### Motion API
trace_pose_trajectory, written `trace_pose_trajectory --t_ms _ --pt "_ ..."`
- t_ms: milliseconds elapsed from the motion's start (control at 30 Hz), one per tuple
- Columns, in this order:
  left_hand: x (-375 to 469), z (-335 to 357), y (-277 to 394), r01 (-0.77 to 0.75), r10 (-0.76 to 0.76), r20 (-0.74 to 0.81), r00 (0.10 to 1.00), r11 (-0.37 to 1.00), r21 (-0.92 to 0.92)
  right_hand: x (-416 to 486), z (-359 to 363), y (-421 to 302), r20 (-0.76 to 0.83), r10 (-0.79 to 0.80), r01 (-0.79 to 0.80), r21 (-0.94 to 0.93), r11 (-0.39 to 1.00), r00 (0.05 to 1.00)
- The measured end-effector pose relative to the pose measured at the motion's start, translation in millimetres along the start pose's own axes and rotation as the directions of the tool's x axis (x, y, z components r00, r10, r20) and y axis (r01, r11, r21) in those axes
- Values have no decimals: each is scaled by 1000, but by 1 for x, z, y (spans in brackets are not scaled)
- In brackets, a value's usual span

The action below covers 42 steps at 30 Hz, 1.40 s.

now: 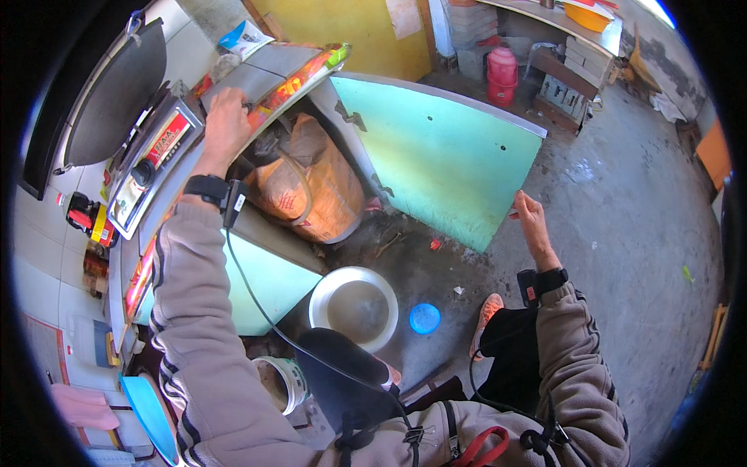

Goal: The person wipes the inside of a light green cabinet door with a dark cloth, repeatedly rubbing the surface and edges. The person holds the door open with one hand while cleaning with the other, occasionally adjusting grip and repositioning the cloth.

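My left hand [226, 125] rests on the tiled counter edge, above the cabinet opening; whether it grips something small there I cannot tell. My right hand [528, 217] has its fingers closed on the outer edge of the swung-out pale green cabinet door [443, 146]. Between my hands, inside the cabinet, stands an orange woven sack [327, 175] with a hose lying over it. Below the cabinet a metal basin [353, 312] with cloudy water stands on the floor, and a small blue bowl [425, 319] lies to its right.
A gas stove [154, 166] and a sauce bottle [87, 216] are on the counter at left. A white bucket [280, 382] stands by my leg. A red thermos-like container [502, 76] is near the back table. A cable runs from my left wrist across my lap.
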State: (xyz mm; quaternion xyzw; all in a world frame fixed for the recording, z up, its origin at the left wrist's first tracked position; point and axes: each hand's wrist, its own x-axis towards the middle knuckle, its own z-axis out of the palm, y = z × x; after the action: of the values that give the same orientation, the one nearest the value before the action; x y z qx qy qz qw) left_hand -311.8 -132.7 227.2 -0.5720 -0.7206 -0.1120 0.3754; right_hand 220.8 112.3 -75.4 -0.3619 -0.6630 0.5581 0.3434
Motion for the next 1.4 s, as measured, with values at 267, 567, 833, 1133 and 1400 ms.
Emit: trace_pose_trajectory --t_ms 267,567,833,1133,1400 --pt "-3 -6 -5 232 -225 106 968 971 -54 -2 4 -2 6 -98 98 7 995 995" --pt "16 12 24 81 -84 -29 996 993 -81 2 5 -1 1 -105 105 -29 994 994" --pt "21 0 19 143 -134 168 977 989 -42 -2 -1 -2 18 -99 99 22 995 995" --pt "61 39 41 110 -104 99 990 992 -57 0 -2 -1 25 -109 109 8 994 994" --pt "96 50 37 9 10 156 988 993 -121 -3 -4 -6 39 -25 25 13 1000 999"
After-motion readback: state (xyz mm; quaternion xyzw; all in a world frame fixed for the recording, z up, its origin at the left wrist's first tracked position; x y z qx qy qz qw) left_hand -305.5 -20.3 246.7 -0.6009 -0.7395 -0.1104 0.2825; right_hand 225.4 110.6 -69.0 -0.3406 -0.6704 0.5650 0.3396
